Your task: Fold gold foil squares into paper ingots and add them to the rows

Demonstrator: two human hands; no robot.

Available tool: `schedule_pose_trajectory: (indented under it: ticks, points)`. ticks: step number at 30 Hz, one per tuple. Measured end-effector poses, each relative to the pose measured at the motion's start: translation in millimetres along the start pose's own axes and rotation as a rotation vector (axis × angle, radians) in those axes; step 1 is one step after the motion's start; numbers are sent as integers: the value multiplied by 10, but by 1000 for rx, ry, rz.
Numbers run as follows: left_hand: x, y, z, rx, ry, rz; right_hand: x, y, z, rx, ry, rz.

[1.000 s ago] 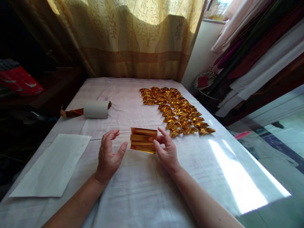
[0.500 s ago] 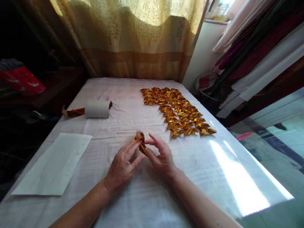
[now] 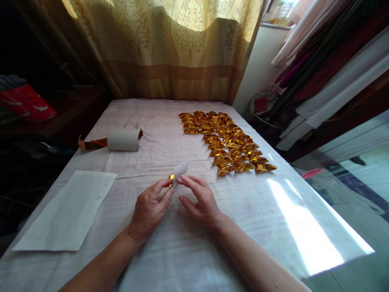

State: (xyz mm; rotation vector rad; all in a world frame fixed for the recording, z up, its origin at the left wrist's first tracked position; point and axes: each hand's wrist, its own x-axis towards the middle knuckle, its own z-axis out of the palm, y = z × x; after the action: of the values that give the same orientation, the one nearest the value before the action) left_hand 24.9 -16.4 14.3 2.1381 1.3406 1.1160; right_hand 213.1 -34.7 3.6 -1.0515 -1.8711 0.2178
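Observation:
My left hand [image 3: 153,211] pinches a small piece of gold foil paper [image 3: 180,168] between thumb and fingers. Its pale back faces up and right, and a bit of shiny gold shows at the left side. My right hand [image 3: 199,200] is close on the right, its fingertips at the paper's edge and its thumb held apart from them. Beyond the hands, several folded gold foil ingots [image 3: 232,142] stand in close rows on the white cloth.
A grey-white roll [image 3: 123,140] with a gold strip trailing left lies on the cloth-covered table [image 3: 158,121]. At the left is a white sheet of paper [image 3: 68,211]. A red patterned bag [image 3: 28,103] sits beyond the table; clothes [image 3: 340,77] hang at the right.
The foil piece has turned from its gold side to its pale side. My right thumb has come off it, and both hands have shifted slightly left.

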Motion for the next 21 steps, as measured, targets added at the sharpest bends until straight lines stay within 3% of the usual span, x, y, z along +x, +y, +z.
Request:
schedule_pose_trajectory:
  ticks: [4,8,15,21]
  points:
    - [32,-82,-32,93,38,230,9,100,-20,-207,81,43]
    - [90,-161,-69,107,32,382,-3,173,-32,-266,-28,43]
    - [123,-221,-117,98,-1,437,3,196,-81,-246,-135,-9]
    - [108,-223,-115,57,-119,485,23,245,-93,-305,-93,-66]
